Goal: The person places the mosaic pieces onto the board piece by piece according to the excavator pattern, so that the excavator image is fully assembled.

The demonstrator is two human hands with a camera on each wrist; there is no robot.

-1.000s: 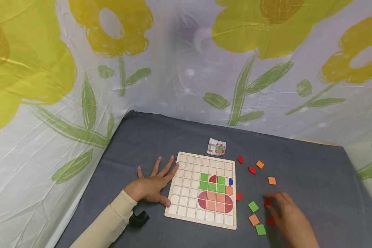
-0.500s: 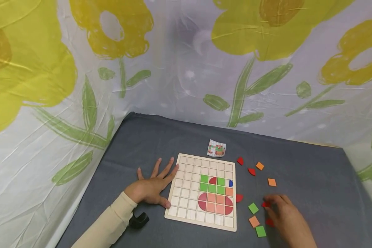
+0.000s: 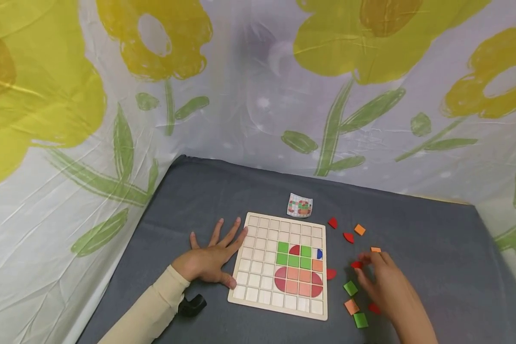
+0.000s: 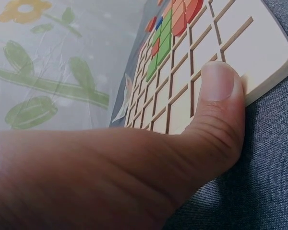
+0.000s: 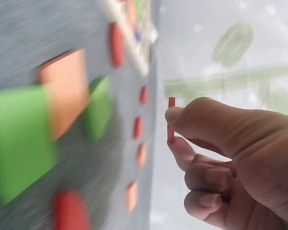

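Note:
Between thumb and finger, my right hand [image 3: 384,282] pinches a thin red quarter-circle tile [image 3: 357,264], seen edge-on in the right wrist view. My left hand [image 3: 210,258] lies with fingers spread at the left side of a wooden grid board [image 3: 258,263]; in the left wrist view its thumb [image 4: 218,96] rests on the board's rim. Set in the board are green squares [image 3: 294,260], orange squares [image 3: 304,274], red rounded pieces [image 3: 281,279] and a blue piece [image 3: 319,253].
A small printed pattern card [image 3: 300,205] lies beyond the board. Loose green tiles [image 3: 360,320], orange tiles [image 3: 359,230] and red tiles [image 3: 333,223] are scattered to the right. A black curved object [image 3: 192,305] is by the left wrist. A flowered curtain [image 3: 241,95] stands behind.
My right hand has picked up the red tile from among the loose pieces and moved left and away from me, toward the board. The left hand has stayed in place.

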